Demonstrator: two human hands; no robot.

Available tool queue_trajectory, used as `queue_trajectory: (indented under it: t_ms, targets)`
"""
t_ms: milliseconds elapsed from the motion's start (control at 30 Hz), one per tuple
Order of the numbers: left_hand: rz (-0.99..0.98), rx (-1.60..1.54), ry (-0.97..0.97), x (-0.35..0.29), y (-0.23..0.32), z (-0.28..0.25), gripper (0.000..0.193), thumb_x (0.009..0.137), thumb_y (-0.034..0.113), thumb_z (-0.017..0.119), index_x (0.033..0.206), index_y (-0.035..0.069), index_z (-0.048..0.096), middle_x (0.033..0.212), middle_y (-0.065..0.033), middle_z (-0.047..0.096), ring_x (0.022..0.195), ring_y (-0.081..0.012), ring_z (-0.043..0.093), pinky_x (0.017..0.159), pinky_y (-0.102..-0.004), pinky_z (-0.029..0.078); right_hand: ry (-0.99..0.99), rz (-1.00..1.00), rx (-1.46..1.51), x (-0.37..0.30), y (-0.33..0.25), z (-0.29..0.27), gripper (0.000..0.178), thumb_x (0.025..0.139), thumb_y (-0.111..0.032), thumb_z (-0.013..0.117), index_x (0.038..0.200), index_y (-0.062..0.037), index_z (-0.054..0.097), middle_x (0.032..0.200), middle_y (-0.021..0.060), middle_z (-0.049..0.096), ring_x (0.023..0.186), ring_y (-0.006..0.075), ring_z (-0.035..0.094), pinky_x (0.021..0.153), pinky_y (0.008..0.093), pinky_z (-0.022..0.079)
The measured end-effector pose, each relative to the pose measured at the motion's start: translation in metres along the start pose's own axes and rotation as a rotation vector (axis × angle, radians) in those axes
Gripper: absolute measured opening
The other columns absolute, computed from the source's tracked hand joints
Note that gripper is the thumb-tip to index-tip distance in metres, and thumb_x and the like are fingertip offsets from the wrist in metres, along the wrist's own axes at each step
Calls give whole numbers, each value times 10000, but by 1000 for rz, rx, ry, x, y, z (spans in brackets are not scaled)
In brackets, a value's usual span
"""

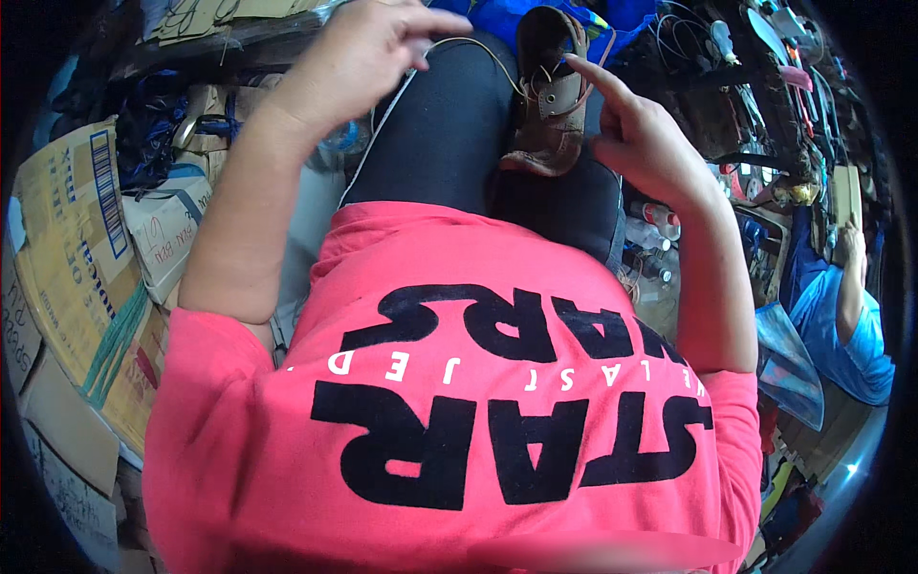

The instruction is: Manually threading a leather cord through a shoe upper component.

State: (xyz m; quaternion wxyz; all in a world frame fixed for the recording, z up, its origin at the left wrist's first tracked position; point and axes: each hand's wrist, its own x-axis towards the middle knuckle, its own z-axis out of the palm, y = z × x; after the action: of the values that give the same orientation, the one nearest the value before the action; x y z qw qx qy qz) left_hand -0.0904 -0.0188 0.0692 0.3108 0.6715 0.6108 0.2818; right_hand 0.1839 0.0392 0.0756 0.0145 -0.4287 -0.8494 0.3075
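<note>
A brown leather shoe [552,100] rests on my dark-trousered knees, its opening toward the far side. A thin tan lace [488,48] comes out by its eyelets and arcs left toward my left hand [387,48]. The fingers of that hand are pinched together at the lace; the exact grip is blurred. My right hand [641,129] is at the shoe's right side, its index finger reaching to the eyelets and the thumb side against the leather. Its other fingers are curled and partly hidden. A reddish-brown strand [601,81] loops beside the shoe near that index finger.
Cardboard boxes [72,220] with a green cord bundle [117,344] stand at left. Blue plastic [497,17] lies beyond my knees. Tools [770,43] crowd the far right, with bottles [655,225] by my right knee. Another person in a blue shirt [841,330] is at right.
</note>
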Motion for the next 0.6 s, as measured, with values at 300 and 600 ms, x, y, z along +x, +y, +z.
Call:
queue_trajectory:
  t_ms: [300,600]
  targets:
    - [318,-77,-10,14,-14,62,209,756,-30,640,928,75,696,816,-55,600,817,-176,601,717,-273,475,-133,-60,-27,4,8,-7,607,728,21,577,1295,-164,463,604,17,392,551,107,412,536,262,361]
    - [477,128,65,33,-27,93,172,750,79,675,894,156,729,747,-48,548,779,-230,553,726,-340,464,47,-114,239,-6,38,14,481,792,28,636,1219,-135,487,708,-35,431,670,77,435,635,235,381]
